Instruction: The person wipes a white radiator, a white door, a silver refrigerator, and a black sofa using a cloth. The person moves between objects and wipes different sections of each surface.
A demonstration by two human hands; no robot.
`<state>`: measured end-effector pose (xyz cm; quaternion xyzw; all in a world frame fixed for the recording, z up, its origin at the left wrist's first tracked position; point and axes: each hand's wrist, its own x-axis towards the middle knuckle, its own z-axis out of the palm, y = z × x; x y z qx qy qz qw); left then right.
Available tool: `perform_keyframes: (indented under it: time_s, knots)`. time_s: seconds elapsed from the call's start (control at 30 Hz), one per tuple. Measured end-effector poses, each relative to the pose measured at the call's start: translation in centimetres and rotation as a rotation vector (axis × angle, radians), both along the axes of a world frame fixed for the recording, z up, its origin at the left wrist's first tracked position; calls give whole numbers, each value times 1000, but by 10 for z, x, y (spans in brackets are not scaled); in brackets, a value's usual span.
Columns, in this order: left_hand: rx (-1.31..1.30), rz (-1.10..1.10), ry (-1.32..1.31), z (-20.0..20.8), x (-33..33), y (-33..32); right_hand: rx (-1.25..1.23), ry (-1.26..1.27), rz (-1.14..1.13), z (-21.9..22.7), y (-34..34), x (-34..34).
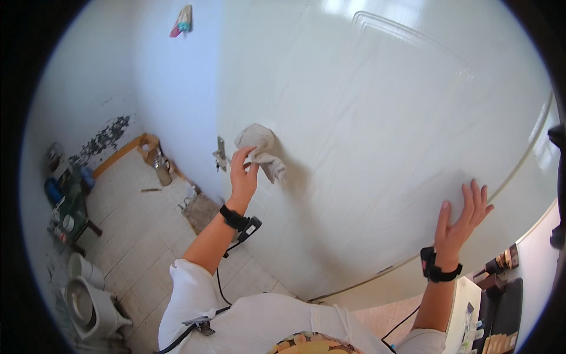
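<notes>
My left hand is closed round a crumpled greyish-beige cloth, which bunches above the fingers and hangs down on their right. The cloth is up against a large glossy white door, or very close to it. Just left of the cloth is a metal door handle with a key-like piece below it. Over by the door's right edge, my right hand has its fingers spread and holds nothing; whether the palm touches the surface I cannot tell. Each wrist wears a black strap with a small device.
Along the left wall stand a dark green table with clutter, a white bucket and a pale plastic stool with a basin. A brown mat lies on the tiles. Beyond the door, at lower right, a shelf holds small items.
</notes>
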<state>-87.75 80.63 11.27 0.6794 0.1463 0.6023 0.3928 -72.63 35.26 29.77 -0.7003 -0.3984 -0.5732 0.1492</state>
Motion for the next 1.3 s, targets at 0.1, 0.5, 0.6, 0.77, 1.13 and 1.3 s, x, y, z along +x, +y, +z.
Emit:
perform_keyframes:
  time_s: [0.1,0.5,0.6,0.77,1.13,1.3]
  knots:
    - [-22,-19,-182,15,56,22,-19,-39,-140,34,5,13]
    - [1088,-49,19,118,114,-118,-71,-131,-380,29,17,34]
    - [1225,19,-59,192,120,-106,-75,-140,-396,30,16,35]
    - [1007,220,-211,303,143,-27,-101,-146,-406,31,15,33]
    - [292,575,140,186,137,282,-116,-145,-399,29,14,30]
    - [502,431,-101,230,149,122,-116,-155,-400,31,17,29]
